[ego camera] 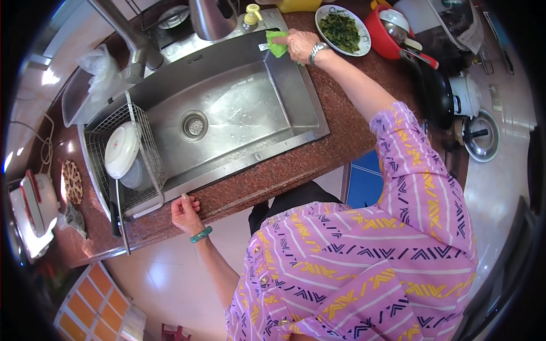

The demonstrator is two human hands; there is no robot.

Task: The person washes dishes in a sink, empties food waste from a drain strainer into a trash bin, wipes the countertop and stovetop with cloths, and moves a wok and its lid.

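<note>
My right hand (pixel 300 44) grips a bright green cloth (pixel 277 44) with a white tag at the back right corner of the stainless steel sink (pixel 239 102). The cloth lies over the sink's rim there. Part of it is hidden under my fingers. At the counter's front edge, my left hand (pixel 187 214) rests with its fingers curled and nothing visible in it. Close by is the front corner of a wire dish basket (pixel 147 149), which sits in the left end of the sink. A white oval dish (pixel 122 149) leans in it above a clear plastic tub (pixel 137 172).
Behind the sink stand a tall faucet (pixel 145 55) and a yellow-topped soap pump (pixel 252 16). A plate of cooked greens (pixel 340 33) and a red colander (pixel 388 34) lie on the right. A clear bin with a plastic bag (pixel 100 70) and a woven trivet (pixel 71 182) are left.
</note>
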